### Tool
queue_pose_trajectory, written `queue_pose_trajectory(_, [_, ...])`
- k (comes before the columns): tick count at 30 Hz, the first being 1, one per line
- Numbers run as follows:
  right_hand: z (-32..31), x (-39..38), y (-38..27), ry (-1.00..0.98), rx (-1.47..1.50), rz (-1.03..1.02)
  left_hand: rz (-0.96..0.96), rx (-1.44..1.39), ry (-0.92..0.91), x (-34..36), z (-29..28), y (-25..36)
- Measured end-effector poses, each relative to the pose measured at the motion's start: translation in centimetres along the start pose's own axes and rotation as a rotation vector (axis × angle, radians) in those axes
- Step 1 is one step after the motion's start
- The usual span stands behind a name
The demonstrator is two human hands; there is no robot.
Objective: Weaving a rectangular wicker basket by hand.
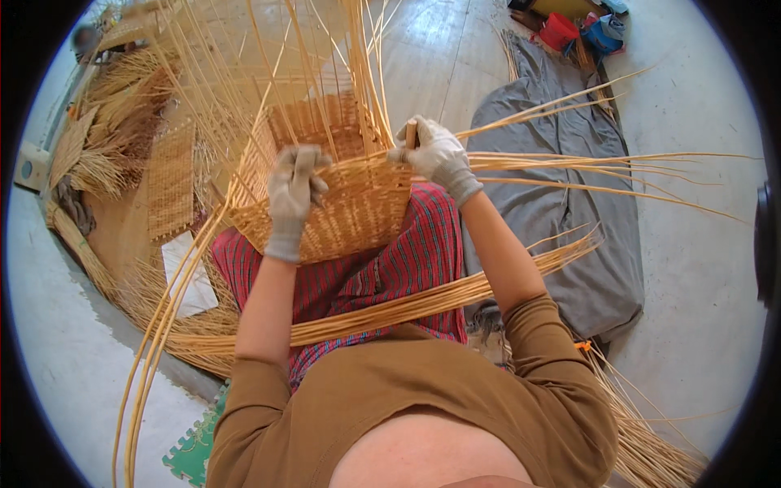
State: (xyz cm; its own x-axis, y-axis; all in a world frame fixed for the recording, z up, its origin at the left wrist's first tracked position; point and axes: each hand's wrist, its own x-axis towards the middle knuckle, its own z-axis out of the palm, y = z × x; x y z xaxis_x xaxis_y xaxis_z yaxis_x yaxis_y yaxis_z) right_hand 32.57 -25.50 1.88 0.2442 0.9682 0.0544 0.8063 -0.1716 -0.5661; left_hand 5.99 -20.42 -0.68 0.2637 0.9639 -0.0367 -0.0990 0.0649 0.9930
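A woven basket [350, 215] of pale cane rests on a red striped cloth [435, 244] over my lap, with long upright stakes rising from it and loose canes fanning out sideways. My left hand [297, 183], in a pale knit glove, has its fingers curled at the near rim, on the left half; what they grip is hidden. My right hand [435, 159], gloved alike, is closed on a short wooden stick [412, 132] held upright at the basket's right corner. A bundle of long canes [382, 311] crosses my lap below the basket.
Dry canes [126, 89] and woven panels [169, 179] lie at the left beside a white sheet [185, 276]. A grey fabric [561, 260] is spread at the right, below red and blue containers [557, 34]. Green foam matting [187, 451] and more canes [643, 439] lie near me.
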Motion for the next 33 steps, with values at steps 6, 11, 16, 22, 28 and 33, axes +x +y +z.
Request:
queue_pose_trajectory(6, [3.8, 0.4, 0.3, 0.327, -0.225, 0.137, 0.821, 0.473, -0.112, 8.7, 13.3, 5.0])
queue_pose_trajectory(11, [3.3, 1.6, 0.5, 0.164, -0.156, 0.235, 0.422, 0.001, -0.293, 0.3, 6.6, -2.4])
queue_pose_trajectory(16, [4.0, -0.4, -2.4, 0.782, -0.225, -0.150, 0.211, -0.150, 0.529, -7.4, -10.9, -4.7])
queue_pose_trajectory(22, [11.7, -8.4, -15.9, 0.325, 0.648, -0.851, 0.475, 0.167, 0.447, -9.9, -13.1, -3.8])
queue_pose_trajectory(28, [15.4, -13.2, -23.1, -0.460, 0.343, -1.357, 0.146, 0.035, 0.269, -10.1, -15.1, -2.3])
queue_pose_trajectory(33, [12.9, -10.3, -16.5, -0.367, 0.410, -1.083, 0.435, -0.152, 0.424, -1.7, -13.1, -3.0])
